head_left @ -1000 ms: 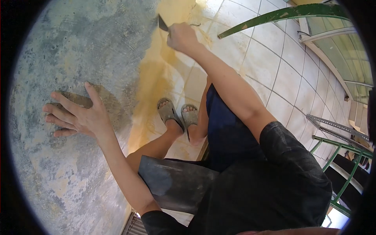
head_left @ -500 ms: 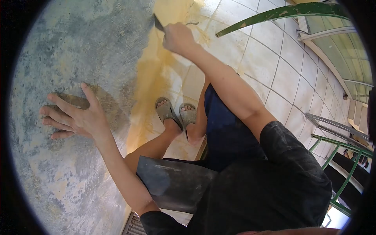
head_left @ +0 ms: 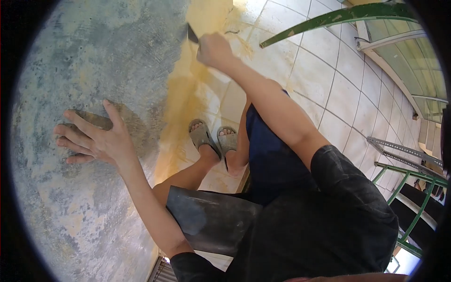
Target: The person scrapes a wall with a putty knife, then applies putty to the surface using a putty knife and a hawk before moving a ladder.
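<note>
My left hand [head_left: 101, 141] rests with spread fingers against a mottled grey-blue wall surface [head_left: 108, 51] and holds nothing. Higher up, my right hand [head_left: 215, 50] is closed around the handle of a scraper [head_left: 191, 34]. The scraper's dark, thin blade meets the wall near its edge, beside a yellow-stained strip [head_left: 181, 94]. Most of the handle is hidden inside my fist.
White floor tiles [head_left: 314, 66] with yellow dust lie below. My sandalled feet [head_left: 202, 134] stand close to the wall. A curved green bar [head_left: 338, 16] crosses the upper right. A green metal frame [head_left: 408, 174] and a perforated metal strip [head_left: 404, 152] are at the right.
My right hand and the scraper have shifted slightly down and right in the view. The left hand also appears a little further right, still spread on the wall.
</note>
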`<state>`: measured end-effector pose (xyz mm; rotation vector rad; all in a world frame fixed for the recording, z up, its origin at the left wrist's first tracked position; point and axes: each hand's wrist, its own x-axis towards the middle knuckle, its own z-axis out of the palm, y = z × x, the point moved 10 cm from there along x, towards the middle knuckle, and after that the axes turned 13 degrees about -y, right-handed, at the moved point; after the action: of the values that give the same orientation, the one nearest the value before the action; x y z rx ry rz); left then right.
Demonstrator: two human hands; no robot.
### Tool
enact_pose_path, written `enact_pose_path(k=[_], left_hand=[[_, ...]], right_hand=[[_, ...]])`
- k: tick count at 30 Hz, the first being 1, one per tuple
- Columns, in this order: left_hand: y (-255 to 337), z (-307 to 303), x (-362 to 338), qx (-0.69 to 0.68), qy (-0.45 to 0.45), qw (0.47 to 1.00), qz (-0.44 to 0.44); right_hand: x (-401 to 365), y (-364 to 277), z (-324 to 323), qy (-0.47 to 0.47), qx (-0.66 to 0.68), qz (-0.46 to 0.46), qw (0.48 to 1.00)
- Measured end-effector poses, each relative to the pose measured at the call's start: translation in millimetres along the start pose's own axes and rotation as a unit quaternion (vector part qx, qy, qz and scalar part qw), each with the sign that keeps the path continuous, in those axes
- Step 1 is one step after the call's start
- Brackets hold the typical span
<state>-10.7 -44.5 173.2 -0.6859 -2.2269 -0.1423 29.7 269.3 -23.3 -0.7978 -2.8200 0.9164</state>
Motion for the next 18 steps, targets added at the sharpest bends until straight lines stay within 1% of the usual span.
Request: enact_pose_path(k=[1,4,5,7,9,11,12,14,15,16,18], left_hand=[[-0.3,1.4,-0.1,0.013,-0.007,1.000,-0.007],[-1.2,3.7,1.4,0.020,-0.018,1.000,-0.014],[-0.9,3.2,0.0,0.015,-0.022,1.000,-0.012],[1.3,2.4,-1.3,0.010,-0.022,1.000,-0.010],[2.1,-4.8,0.2,0.006,-0.010,1.000,-0.015],[5.1,-5.1,1.4,-0.023,-0.034,0.999,-0.029],[6.1,-7.0,2.7,-0.024,-0.027,0.999,-0.032],[8.2,-10.7,1.7,-0.026,-0.028,0.999,-0.036],[10.5,-13.0,-0.1,-0.027,-0.024,0.999,-0.034],[12.6,-15.9,-1.6,-0.039,-0.005,0.999,-0.026],[14.7,-24.8,-4.0,-0.050,0.028,0.998,-0.023]], right_hand=[[-10.7,-13.2,6.3,-0.029,-0.010,-0.002,1.000],[-18.9,-15.6,19.3,-0.019,0.000,-0.003,1.000],[-13.1,-7.3,17.3,-0.022,0.001,-0.002,1.000],[8.9,21.2,3.3,-0.038,0.049,0.039,0.997],[4.2,14.6,-1.1,-0.025,0.060,0.020,0.998],[-9.5,-1.5,-6.0,-0.006,0.092,-0.013,0.996],[-5.9,-3.2,-4.6,-0.002,0.089,-0.018,0.996],[0.2,1.0,5.8,-0.011,0.055,0.006,0.998],[11.4,11.2,11.6,-0.088,0.051,0.043,0.994],[11.5,10.1,7.9,-0.081,0.051,0.038,0.995],[9.6,14.2,5.8,-0.080,0.030,0.082,0.993]])
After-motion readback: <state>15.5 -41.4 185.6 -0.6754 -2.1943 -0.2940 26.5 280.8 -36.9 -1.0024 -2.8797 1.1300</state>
